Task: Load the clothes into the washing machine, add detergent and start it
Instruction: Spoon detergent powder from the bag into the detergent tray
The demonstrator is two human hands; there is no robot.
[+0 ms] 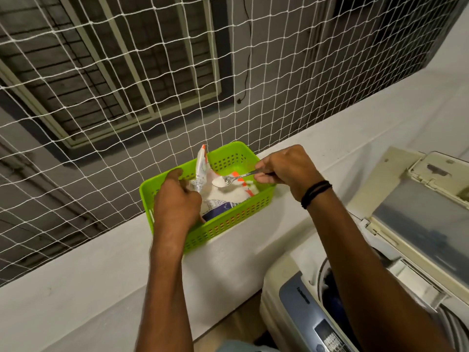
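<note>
- Since the washing machine stands at the lower right of the frame, well apart from the detergent at the centre, each spoonful must be carried across a gap. Powder could be shed on the way if the carry is hurried. Its lid is raised and dark clothes are seen in the drum, so loading is judged done.
- Where the white ledge runs from lower left to upper right, any spilled powder would be hard to spot, white on white.
- A green basket is set on that ledge at the centre, near the net. Being light plastic, it could be dragged or tipped toward the near edge if the packet inside is tugged.
- The detergent packet lies inside the basket, its torn flap standing up at the left. If it is let go, the mouth may fold shut.
- The left hand, left of centre, is clenched round the packet's left edge, holding it open.
- The right hand, right of centre, is closed on the spoon's handle, which is pinched by thumb and fingers.
- The spoon is held nearly level over the packet's mouth. A slight roll of the wrist would tip it.
- A heap of white powder is seen in its bowl, and a jolt could scatter it.
</note>
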